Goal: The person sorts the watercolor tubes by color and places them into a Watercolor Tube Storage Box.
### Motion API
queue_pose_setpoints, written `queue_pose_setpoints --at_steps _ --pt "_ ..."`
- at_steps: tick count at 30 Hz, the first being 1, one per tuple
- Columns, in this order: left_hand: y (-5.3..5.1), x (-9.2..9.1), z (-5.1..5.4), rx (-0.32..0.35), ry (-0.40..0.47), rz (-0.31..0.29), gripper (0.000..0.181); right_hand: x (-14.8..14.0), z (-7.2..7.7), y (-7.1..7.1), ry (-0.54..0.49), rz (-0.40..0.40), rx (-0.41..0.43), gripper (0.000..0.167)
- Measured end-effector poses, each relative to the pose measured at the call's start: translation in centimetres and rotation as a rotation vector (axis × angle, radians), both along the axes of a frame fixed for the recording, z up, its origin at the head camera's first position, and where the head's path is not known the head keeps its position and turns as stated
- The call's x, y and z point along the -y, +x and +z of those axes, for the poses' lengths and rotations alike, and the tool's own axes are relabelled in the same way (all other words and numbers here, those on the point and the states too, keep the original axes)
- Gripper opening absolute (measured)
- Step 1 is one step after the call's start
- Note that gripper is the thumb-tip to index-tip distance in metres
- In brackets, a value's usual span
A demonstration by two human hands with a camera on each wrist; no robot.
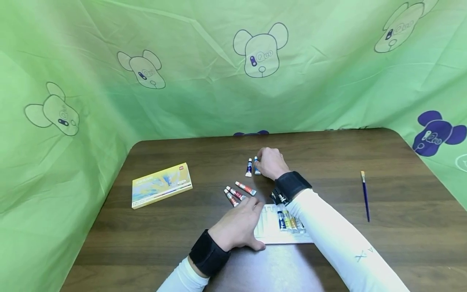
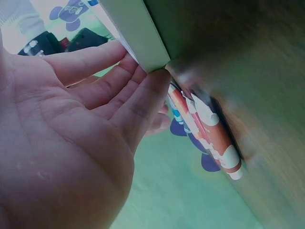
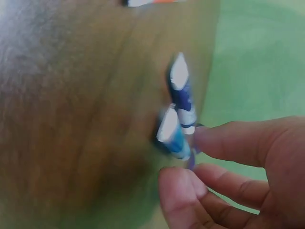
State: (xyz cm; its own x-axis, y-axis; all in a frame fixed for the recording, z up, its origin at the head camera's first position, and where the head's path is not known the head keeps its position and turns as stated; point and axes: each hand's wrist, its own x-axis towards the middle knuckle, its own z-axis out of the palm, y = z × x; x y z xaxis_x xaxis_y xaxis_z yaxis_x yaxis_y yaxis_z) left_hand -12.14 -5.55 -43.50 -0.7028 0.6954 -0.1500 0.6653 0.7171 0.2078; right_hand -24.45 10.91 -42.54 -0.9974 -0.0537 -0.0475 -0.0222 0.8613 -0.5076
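Note:
My left hand (image 1: 237,227) grips the left side of a white tray (image 1: 268,237), thumb at its front corner; in the left wrist view its fingers touch the tray's edge (image 2: 138,36). Several paint tubes lie in the tray, among them a yellow one (image 1: 287,221). Over the back of the table, my right hand (image 1: 273,163) is at a light blue tube (image 1: 257,166), beside a dark blue tube (image 1: 249,167). The right wrist view has thumb and fingers parted around the end of the light blue tube (image 3: 175,142), with the dark blue tube (image 3: 185,102) alongside.
An orange-red tube (image 1: 245,188), a crimson tube (image 1: 235,193) and a brown-red tube (image 1: 231,198) lie behind my left hand. A yellow box (image 1: 162,184) sits at the left, a paintbrush (image 1: 365,198) at the right. A green curtain (image 1: 204,97) hangs behind the table.

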Motion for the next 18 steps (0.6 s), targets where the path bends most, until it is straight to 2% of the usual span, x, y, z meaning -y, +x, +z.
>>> queue_pose_setpoints --at_steps 6,9,14,18 --pt "0.05 -0.15 -0.04 -0.007 -0.008 -0.011 0.102 0.08 -0.63 -0.34 0.0 -0.038 0.017 0.029" --pt "-0.01 -0.18 0.02 -0.002 -0.014 -0.009 0.103 0.12 -0.6 -0.51 0.014 -0.053 0.006 0.017" --pt "-0.07 -0.13 0.08 0.013 -0.014 -0.004 0.104 0.32 -0.4 -0.4 0.068 -0.061 -0.007 0.045" --pt "-0.04 0.01 0.07 0.006 -0.013 -0.004 0.104 0.69 -0.43 -0.17 0.1 -0.071 0.009 0.036"
